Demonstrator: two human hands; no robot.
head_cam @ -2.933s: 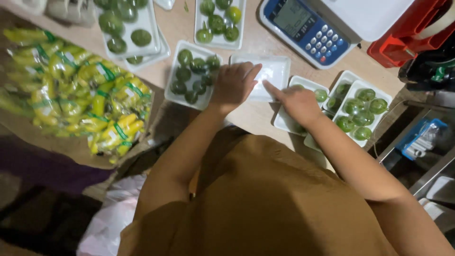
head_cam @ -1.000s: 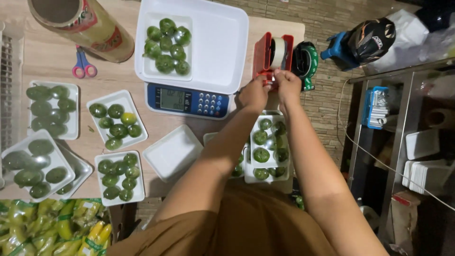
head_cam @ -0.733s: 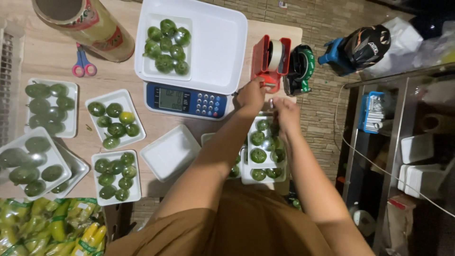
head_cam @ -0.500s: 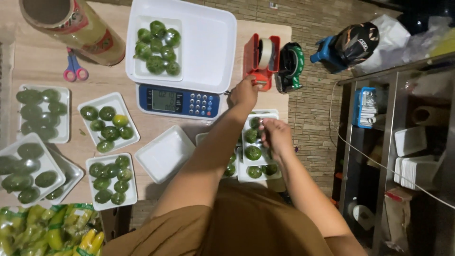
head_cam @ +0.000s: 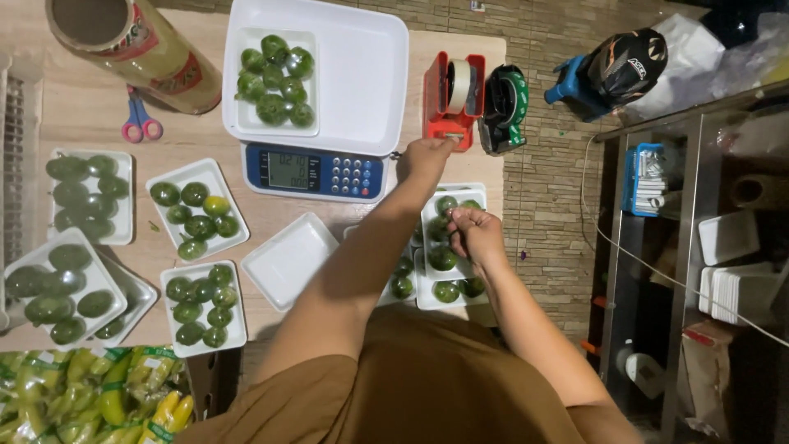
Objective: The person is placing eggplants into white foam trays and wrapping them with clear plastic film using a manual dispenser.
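Since the earlier frame the right hand has drawn back from the red tabletop tape dispenser, apparently pinching light, sticky tape over the white foam tray of green fruit, while the left hand presses closed against the dispenser's base.

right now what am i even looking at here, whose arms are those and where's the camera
The camera sits on a person's head and looks straight down, so both arms are their own. The left hand reaches to a red tape dispenser. The right hand hovers over a white tray of green fruit, fingers pinched; what they grip is too small to tell. On the wooden table stand a weighing scale carrying another tray, an empty tray, scissors and more filled trays.
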